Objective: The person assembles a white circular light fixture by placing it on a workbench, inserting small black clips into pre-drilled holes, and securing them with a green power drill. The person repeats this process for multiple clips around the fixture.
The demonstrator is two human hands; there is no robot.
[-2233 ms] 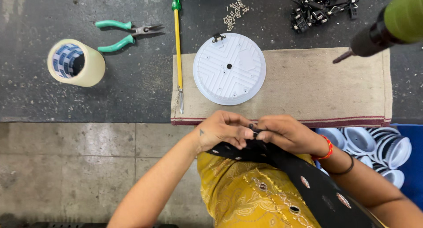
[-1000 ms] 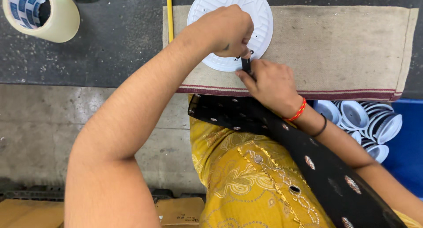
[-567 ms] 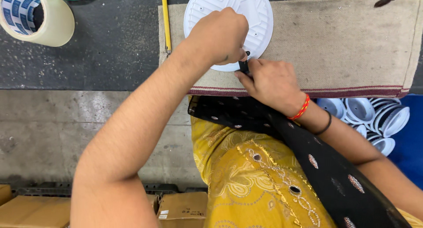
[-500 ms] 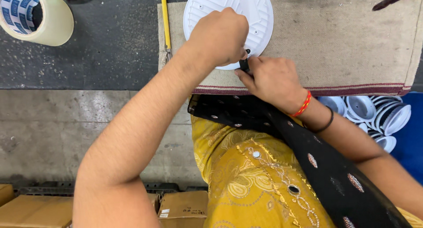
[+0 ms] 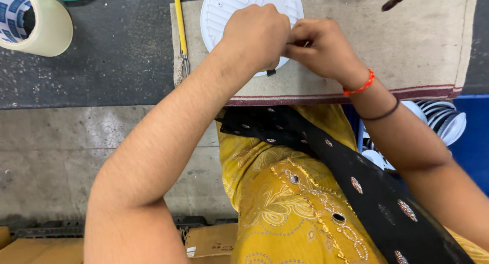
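A dark, speckled worktop [image 5: 102,60] spans the far side, partly covered by a beige cloth mat [image 5: 407,45] with a maroon edge. Nearer lies worn grey concrete floor [image 5: 56,157]. Brown boxes [image 5: 214,241], probably cardboard, sit nearest, under even light.

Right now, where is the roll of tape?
In the head view, the roll of clear tape sits at the top left corner on the dark bench mat, left of the yellow-handled tool and the round white plastic disc.
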